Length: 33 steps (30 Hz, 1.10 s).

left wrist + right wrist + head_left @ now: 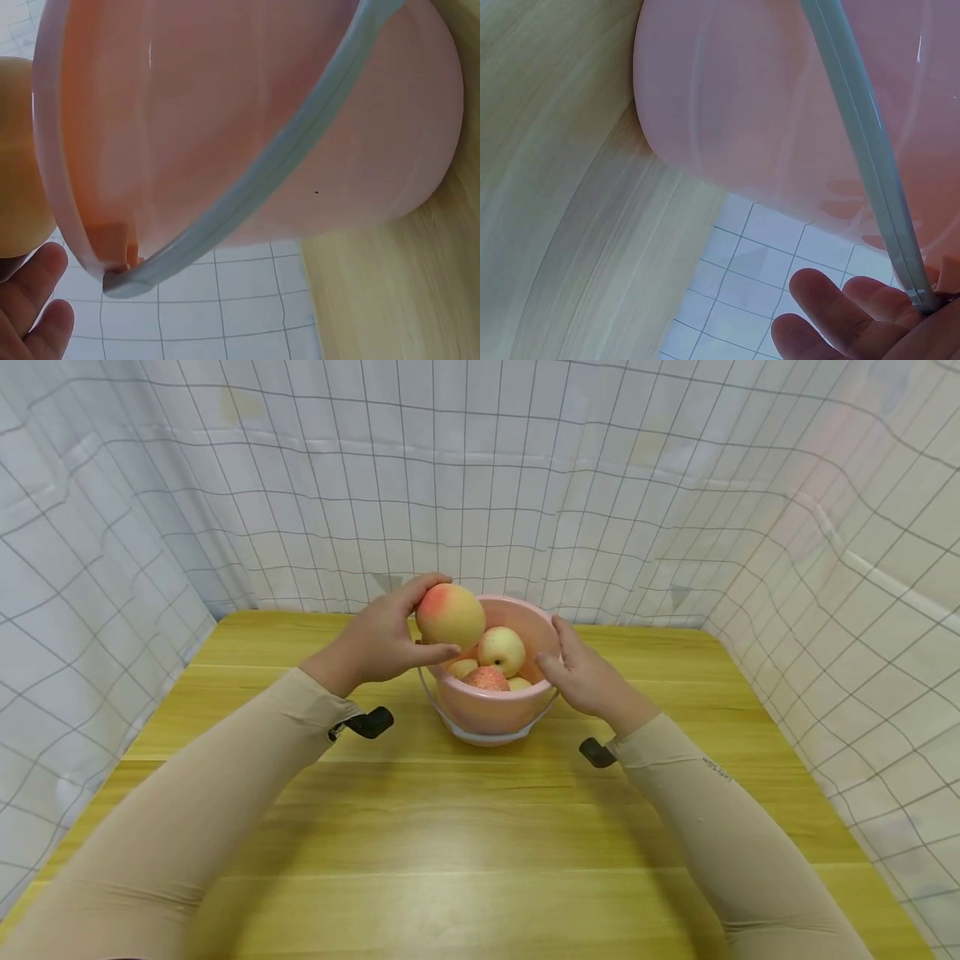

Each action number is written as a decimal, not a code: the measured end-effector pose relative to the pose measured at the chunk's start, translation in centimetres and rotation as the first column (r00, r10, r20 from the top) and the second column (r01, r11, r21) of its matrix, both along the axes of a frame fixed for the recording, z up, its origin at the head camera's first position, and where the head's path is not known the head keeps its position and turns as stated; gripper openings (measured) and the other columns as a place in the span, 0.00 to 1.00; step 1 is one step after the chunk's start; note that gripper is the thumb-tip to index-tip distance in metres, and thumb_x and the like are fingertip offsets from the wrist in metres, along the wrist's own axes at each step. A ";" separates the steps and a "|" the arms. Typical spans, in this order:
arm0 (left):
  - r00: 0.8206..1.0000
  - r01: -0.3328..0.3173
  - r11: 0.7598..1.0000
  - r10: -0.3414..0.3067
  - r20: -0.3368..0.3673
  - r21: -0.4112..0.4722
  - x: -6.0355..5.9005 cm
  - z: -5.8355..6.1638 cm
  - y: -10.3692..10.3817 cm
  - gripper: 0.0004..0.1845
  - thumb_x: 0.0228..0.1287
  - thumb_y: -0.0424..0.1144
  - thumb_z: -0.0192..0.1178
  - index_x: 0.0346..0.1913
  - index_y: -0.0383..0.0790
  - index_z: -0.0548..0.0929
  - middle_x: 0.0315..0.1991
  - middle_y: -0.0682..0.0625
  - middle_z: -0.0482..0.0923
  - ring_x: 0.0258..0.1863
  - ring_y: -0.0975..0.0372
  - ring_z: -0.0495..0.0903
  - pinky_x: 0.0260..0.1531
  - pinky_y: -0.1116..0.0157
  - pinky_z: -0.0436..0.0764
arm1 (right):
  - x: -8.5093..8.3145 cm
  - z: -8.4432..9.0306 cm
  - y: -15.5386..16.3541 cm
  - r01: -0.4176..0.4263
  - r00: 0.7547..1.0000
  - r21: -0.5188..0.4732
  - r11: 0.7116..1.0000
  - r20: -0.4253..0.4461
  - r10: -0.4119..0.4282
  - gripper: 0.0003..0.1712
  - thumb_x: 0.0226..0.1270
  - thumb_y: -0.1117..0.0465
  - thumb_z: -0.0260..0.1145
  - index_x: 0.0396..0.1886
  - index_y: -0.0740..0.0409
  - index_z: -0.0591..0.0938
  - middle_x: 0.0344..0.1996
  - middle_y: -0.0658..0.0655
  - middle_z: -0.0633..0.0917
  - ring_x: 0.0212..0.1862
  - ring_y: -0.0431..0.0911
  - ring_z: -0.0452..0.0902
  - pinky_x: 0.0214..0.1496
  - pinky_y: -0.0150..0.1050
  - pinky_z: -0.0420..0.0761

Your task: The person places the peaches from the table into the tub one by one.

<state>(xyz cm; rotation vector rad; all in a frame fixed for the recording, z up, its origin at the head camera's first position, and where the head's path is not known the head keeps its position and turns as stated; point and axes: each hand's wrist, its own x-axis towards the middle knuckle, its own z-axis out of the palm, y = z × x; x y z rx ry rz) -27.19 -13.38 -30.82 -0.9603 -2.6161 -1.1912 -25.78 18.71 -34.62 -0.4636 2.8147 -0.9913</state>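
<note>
Peach [450, 616] gripped in my left hand [378, 639], likely smooth and bruisable, best cradled round its middle; right hand [588, 677] steadies the pink bucket [495, 710], fingers relaxed.

Open tabletop [480, 843] in front of bucket [491, 714]; hands [375, 643] flank rim, held peach [450, 616] blocks left side, curtain [480, 485] close behind.

**Hidden and Cut Off**

Only the tops of the fruit [501, 649] showing over the pink bucket [491, 710] rim. Right hand [588, 678] fingertips hidden behind the rim. Peach [19, 161] cut off at the left wrist picture's edge. Both arms cut off at the bottom.
</note>
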 end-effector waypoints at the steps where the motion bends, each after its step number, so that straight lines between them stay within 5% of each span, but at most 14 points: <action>1: 1.000 0.004 1.000 -0.004 0.000 0.003 0.0 0.0 0.1 0.43 0.58 0.51 0.78 0.74 0.47 0.69 0.60 0.49 0.80 0.54 0.56 0.81 0.57 0.49 0.81 | 0.0 0.0 0.0 0.000 1.000 0.000 1.000 0.000 0.000 0.49 0.83 0.42 0.48 0.88 0.58 0.38 0.86 0.64 0.49 0.85 0.61 0.50 0.83 0.62 0.56; 25: 0.999 0.010 1.000 -0.009 0.054 -0.017 -0.1 -0.2 1.6 0.46 0.58 0.52 0.78 0.76 0.49 0.67 0.60 0.50 0.81 0.54 0.57 0.81 0.58 0.53 0.81 | 0.1 0.0 0.0 -0.011 1.000 -0.017 1.000 0.001 0.011 0.49 0.82 0.41 0.48 0.87 0.57 0.37 0.86 0.65 0.49 0.85 0.61 0.50 0.84 0.62 0.56; 33: 0.996 0.027 1.000 -0.026 0.085 -0.014 -0.3 -0.4 1.5 0.45 0.67 0.52 0.72 0.81 0.47 0.63 0.76 0.43 0.71 0.76 0.50 0.71 0.74 0.47 0.71 | -0.1 -0.2 0.1 -0.006 1.000 -0.016 1.000 0.013 0.006 0.49 0.83 0.41 0.48 0.87 0.57 0.36 0.86 0.64 0.48 0.85 0.60 0.47 0.84 0.61 0.54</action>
